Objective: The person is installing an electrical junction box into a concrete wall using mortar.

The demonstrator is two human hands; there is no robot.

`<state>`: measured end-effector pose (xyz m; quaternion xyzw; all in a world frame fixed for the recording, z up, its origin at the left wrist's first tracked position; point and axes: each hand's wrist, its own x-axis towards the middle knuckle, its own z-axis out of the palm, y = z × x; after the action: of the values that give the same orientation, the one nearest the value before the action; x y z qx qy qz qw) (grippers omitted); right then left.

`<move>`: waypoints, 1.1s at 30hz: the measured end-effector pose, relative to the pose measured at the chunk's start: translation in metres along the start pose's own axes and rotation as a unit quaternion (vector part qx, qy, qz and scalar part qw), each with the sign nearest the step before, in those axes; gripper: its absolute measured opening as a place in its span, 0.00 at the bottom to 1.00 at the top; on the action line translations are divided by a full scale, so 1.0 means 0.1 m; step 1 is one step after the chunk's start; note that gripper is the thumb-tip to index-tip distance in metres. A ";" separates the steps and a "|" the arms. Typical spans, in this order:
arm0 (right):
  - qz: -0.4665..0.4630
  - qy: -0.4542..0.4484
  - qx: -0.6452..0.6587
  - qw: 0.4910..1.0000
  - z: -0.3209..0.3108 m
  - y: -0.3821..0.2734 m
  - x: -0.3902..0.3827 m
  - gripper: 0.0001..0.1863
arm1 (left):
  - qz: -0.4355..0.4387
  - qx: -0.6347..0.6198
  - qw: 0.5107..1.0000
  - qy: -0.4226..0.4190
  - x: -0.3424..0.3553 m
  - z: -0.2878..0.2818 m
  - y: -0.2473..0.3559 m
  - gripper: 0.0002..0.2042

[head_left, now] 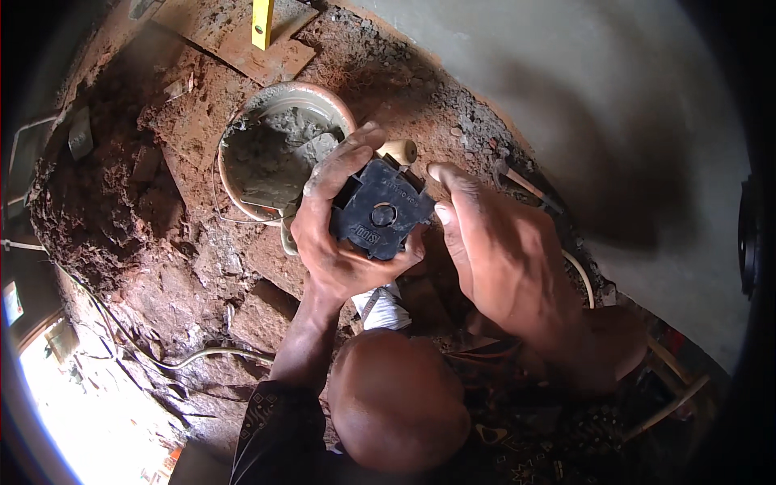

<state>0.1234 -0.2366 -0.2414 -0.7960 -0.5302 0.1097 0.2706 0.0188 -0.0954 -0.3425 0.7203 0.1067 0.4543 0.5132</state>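
My left hand grips a square black plastic box with a round knockout in its middle, its fingers wrapped round the sides. My right hand is at the box's right edge, thumb and forefinger apart with nothing visible between them; whether a tip touches the box is unclear. Behind the box is a bucket of wet grey mortar, with a trowel blade in it and a wooden handle at its right. Part of the bucket is hidden by my left hand.
Rough reddish soil and rubble surround the bucket. A yellow level stands at the top, a hammer lies by the plastered wall, and a hose runs across the left. Rounded bare skin, perhaps a knee, is below my hands.
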 end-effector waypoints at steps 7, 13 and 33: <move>-0.028 -0.036 -0.024 0.999 0.11 -0.02 0.01 0.21 | 0.048 0.071 0.995 -0.047 0.07 -0.11 0.08 0.34; -0.016 -0.041 0.004 0.999 0.10 -0.06 0.01 0.15 | 0.073 0.115 0.988 -0.069 0.10 -0.16 0.10 0.35; 0.010 -0.122 0.000 0.992 0.10 -0.04 0.01 0.23 | 0.101 0.107 0.987 -0.068 0.13 -0.16 0.09 0.26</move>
<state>0.1162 -0.2313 -0.2471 -0.7821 -0.5510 0.2092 0.2027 0.0108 -0.0811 -0.3275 0.8072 0.0467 0.4400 0.3907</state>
